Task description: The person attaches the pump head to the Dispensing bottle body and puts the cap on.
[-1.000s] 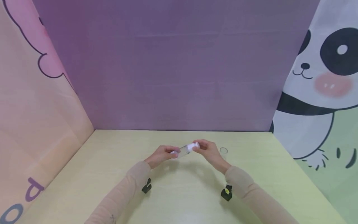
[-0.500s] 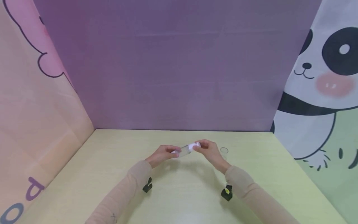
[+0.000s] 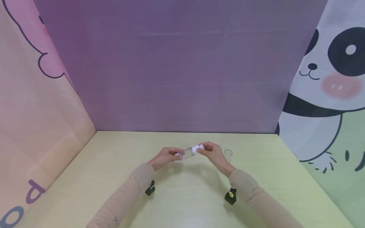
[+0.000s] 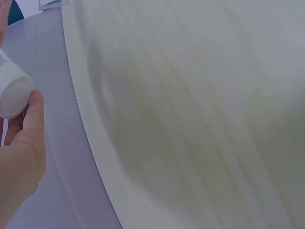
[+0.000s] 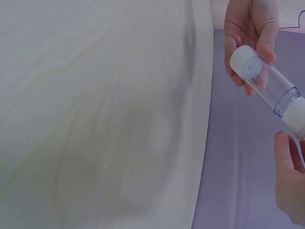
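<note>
A clear cylindrical bottle (image 3: 187,154) with a white base and a white top is held tilted above the table, its top end toward the right. My left hand (image 3: 166,157) grips the white base (image 5: 245,62) between thumb and fingers. At the other end, the fingers of my right hand (image 3: 213,154) pinch the white top (image 3: 197,148). Through the clear wall, the right wrist view shows the inner face of the base and a ridged neck (image 5: 287,101) at the top end. The left wrist view catches the round underside of the base beside my left thumb.
A small clear round piece (image 3: 228,152), see-through with a thin dark rim, stands on the pale wooden table (image 3: 188,196) just right of my right hand. Purple cloth (image 3: 182,69) closes off the back, and printed cloths hang at both sides.
The bottle and both hands have shifted very slightly right since a second ago. Both grips look the same.
</note>
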{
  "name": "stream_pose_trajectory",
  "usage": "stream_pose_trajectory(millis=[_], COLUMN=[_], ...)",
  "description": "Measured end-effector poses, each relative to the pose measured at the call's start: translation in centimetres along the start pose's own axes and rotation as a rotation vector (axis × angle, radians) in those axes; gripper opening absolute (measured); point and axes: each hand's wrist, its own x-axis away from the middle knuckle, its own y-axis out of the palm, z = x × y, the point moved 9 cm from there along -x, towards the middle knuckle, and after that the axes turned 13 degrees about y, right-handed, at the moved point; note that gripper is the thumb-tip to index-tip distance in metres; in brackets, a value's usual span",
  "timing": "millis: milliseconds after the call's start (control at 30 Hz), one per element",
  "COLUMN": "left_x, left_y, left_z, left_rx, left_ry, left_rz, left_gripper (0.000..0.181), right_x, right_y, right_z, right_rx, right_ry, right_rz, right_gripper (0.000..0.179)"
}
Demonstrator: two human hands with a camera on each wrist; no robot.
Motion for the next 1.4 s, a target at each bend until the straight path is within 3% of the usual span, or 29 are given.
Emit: stream_pose_trajectory(millis=[267, 400, 633, 1400], left_x=[0.3, 0.2, 0.4, 0.1], left_y=[-0.2, -0.2, -0.1, -1.0], left_z=[0.3, 0.3, 0.4, 0.7], left_rx=[-0.013, -0.018, -0.022, -0.041], left_ry=[-0.004, -0.005, -0.039, -0.029], left_rz=[0.009, 0.002, -0.013, -0.024], left_gripper=[0.036, 0.036, 0.036, 0.036], right_x=[0.9, 1.2, 1.1, 0.8], right_y=[0.7, 0.9, 1.0, 1.3], right_z=[-1.1, -1.6, -2.0, -2.3], right_rx=[-0.078, -0.061, -0.023, -0.002], right_ry=[-0.119, -0.157, -0.171, -0.130], right_rz=[-0.183, -0.216, -0.185, -0.125], right_gripper=[0.050, 0.047, 0.039, 0.040])
